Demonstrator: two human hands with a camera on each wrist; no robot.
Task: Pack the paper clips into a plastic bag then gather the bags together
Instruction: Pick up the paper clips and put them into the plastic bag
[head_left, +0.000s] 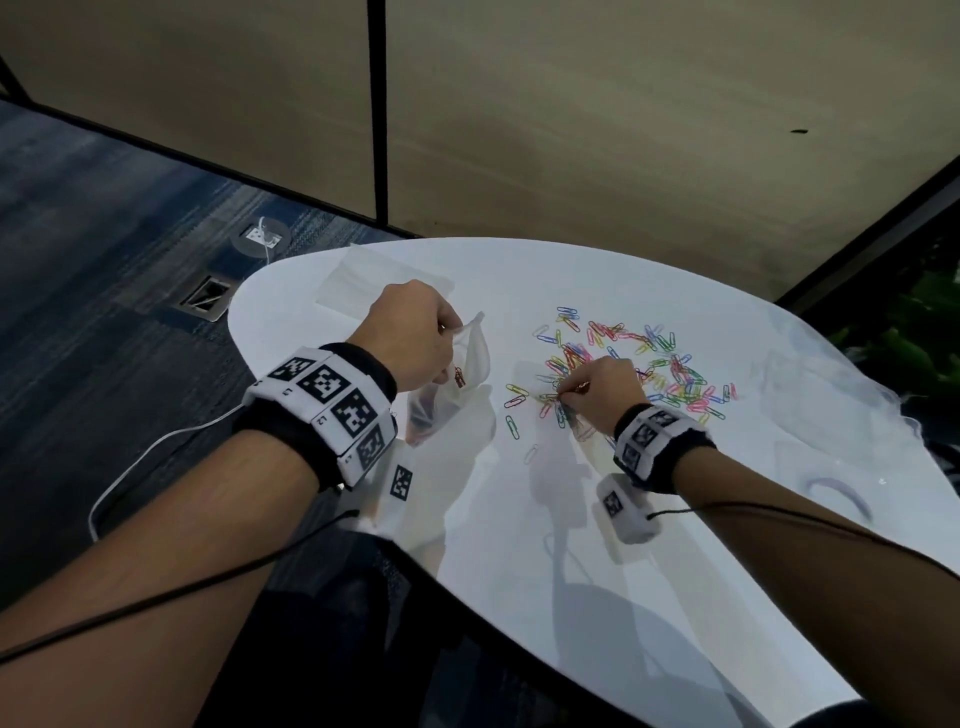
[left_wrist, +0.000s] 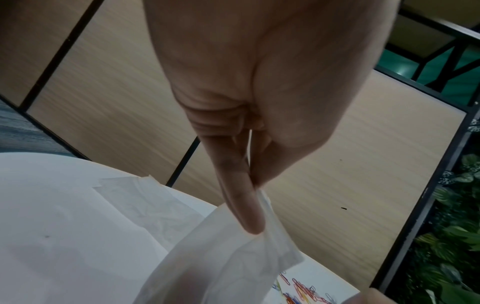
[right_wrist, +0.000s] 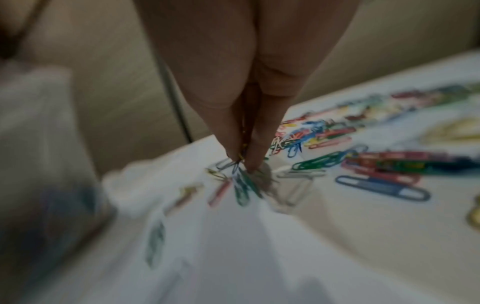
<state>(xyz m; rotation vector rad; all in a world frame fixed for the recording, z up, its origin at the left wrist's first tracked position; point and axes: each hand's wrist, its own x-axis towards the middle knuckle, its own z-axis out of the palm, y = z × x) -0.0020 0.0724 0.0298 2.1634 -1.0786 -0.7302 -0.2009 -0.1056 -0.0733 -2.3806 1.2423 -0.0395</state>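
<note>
Left hand (head_left: 410, 332) pinches rim of plastic bag (head_left: 470, 364), held up above white table (head_left: 519, 571); few clips already inside. Right hand (head_left: 605, 387) fingertips (right_wrist: 255, 158) pressed together on clips at near edge of colourful clip pile (head_left: 639, 364). Flat spare bags (head_left: 358, 280) behind left hand.

Plastic bag (head_left: 470, 364) left of the paper clips (head_left: 639, 364) on the table (head_left: 675, 571).

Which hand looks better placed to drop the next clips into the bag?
The right hand: its fingertips are already pinching at paper clips on the table, while the left hand is busy holding up the plastic bag.
</note>
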